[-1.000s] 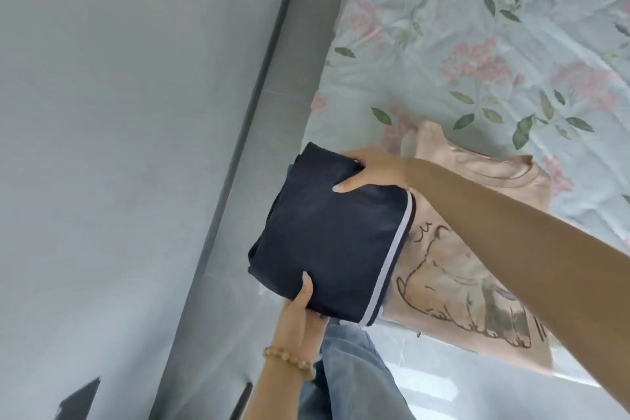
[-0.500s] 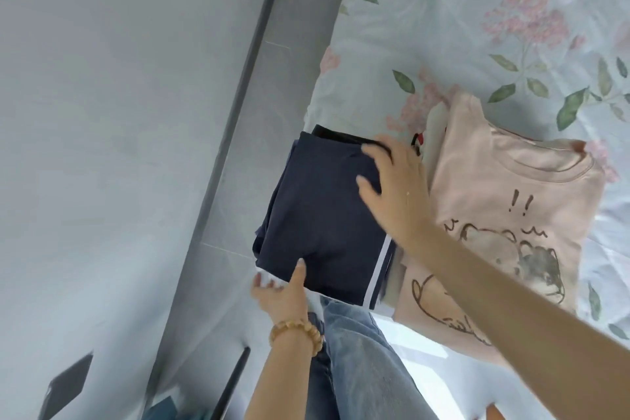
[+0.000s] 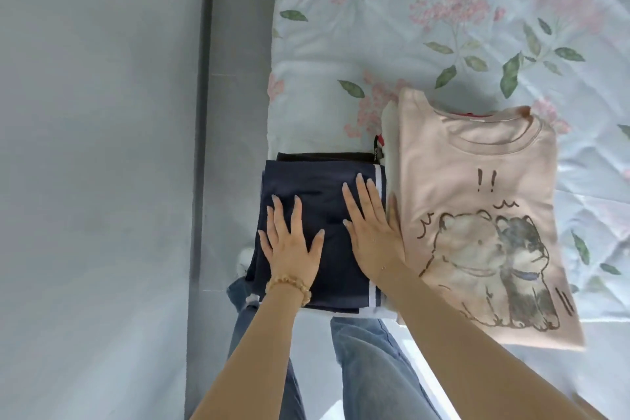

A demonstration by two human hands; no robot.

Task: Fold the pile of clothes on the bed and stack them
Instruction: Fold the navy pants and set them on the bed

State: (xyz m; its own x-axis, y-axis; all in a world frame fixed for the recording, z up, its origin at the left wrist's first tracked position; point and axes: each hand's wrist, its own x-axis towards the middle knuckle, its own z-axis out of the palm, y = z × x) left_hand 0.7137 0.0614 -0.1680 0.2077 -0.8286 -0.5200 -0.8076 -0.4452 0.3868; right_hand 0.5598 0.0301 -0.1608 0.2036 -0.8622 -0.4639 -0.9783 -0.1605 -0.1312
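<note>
Pale blue floral bedsheet (image 3: 443, 27) covers the bed, with a grey floor strip (image 3: 235, 78) and a plain grey wall (image 3: 95, 147) off to the left. The folded navy garment (image 3: 317, 215) sits on a dark stack at the bed's edge, just beside the pink bear shirt (image 3: 477, 215). A second ago both hands gripped it in the air; now the left hand (image 3: 291, 242) and right hand (image 3: 370, 232) lie flat on top, each grip wide, holding nothing.

Pale grey wall (image 3: 95, 147) fills everything left of the fingers, with a dark grey skirting strip (image 3: 201, 112) and grey tiled floor (image 3: 238, 61) between it and the bed. Bedspread (image 3: 426, 27) beyond the fingers is light blue with pink flowers, lit bright and even.
</note>
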